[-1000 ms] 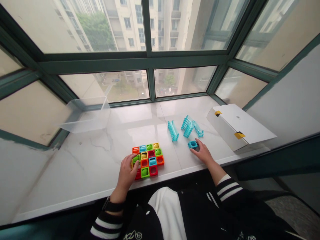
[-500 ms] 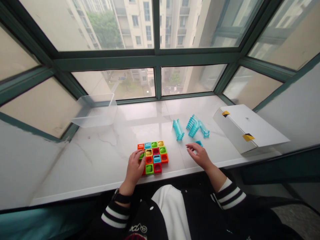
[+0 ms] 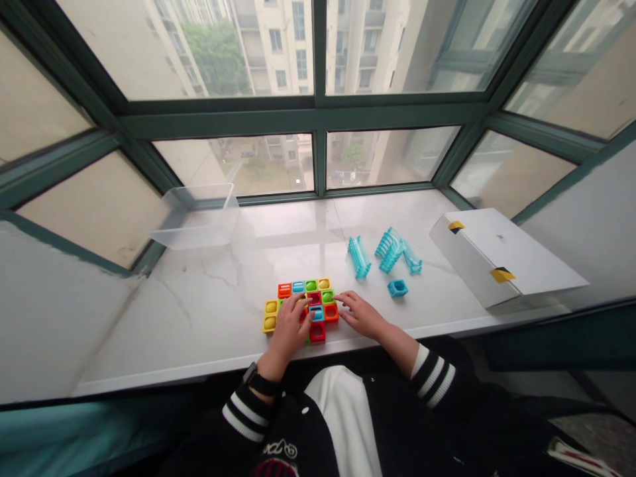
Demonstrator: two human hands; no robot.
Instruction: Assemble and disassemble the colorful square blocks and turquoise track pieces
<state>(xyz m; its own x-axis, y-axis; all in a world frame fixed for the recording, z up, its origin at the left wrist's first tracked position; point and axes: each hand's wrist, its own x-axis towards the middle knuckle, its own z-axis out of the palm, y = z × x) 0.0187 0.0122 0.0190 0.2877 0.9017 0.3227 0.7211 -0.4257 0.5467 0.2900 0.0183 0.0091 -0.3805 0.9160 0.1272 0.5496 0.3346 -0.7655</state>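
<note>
Colourful square toy blocks in red, yellow, green, orange and blue lie grouped together near the front edge of the white sill. My left hand lies over the group's left and middle part, fingers stretched across the block tops and hiding some of them. On the right side, my right hand has its fingers apart, with the fingertips at the edge of the green block and the orange block. Neither hand grips anything visible. A single blue block sits apart to the right.
Clear turquoise ribbed track pieces lie behind and right of the blocks, several more beside them. A transparent plastic bin stands at the back left. A white box with yellow-black tape occupies the right. Windows border the sill.
My right hand has moved left from beside the single blue block to the group's right edge, uncovering that block. My left hand has shifted right over the group, exposing yellow blocks at its left.
</note>
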